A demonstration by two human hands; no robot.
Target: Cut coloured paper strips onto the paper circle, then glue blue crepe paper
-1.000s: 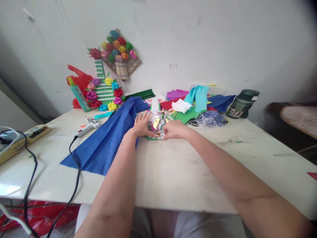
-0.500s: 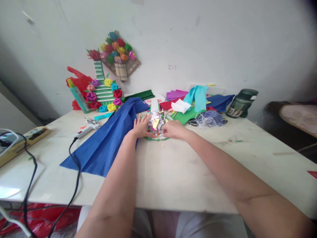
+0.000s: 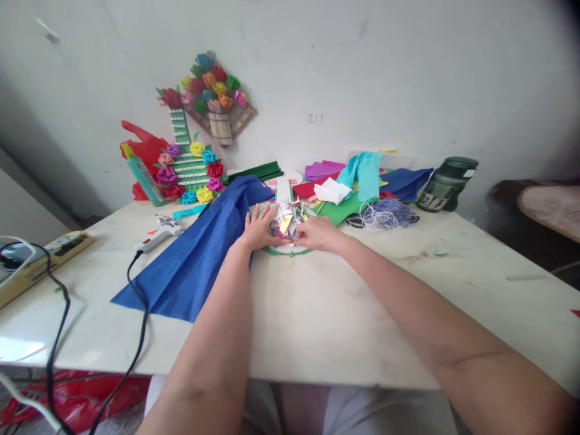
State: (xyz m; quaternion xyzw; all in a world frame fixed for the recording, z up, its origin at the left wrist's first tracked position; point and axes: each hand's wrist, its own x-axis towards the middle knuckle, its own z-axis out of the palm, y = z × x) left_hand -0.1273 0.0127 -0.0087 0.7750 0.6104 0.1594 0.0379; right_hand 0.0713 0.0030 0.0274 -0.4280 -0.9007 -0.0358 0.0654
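Note:
A heap of small paper scraps (image 3: 284, 219), mostly white with bits of yellow and other colours, lies on a white round base with a green rim (image 3: 277, 249). My left hand (image 3: 260, 228) rests against the heap's left side, open, its fingers spread. On the right side my right hand (image 3: 316, 233) is closed, fingertips curled in at the scraps; whatever they pinch is hidden. A white strip edged in green (image 3: 284, 188) extends behind the heap. Beside my left hand lies a large blue paper sheet (image 3: 194, 260).
At left are a glue gun (image 3: 158, 235) with a black cord and a power strip (image 3: 49, 260). A guitar-shaped flower craft (image 3: 190, 163) stands near the wall. Coloured papers (image 3: 362, 175), a yarn bundle (image 3: 387, 215) and a dark green bottle (image 3: 446, 184) lie at back right.
The scraps have been pushed slightly inward from the near rim, and more of the white base shows there. Both hands stay beside the heap with small shifts. The view has tilted slightly.

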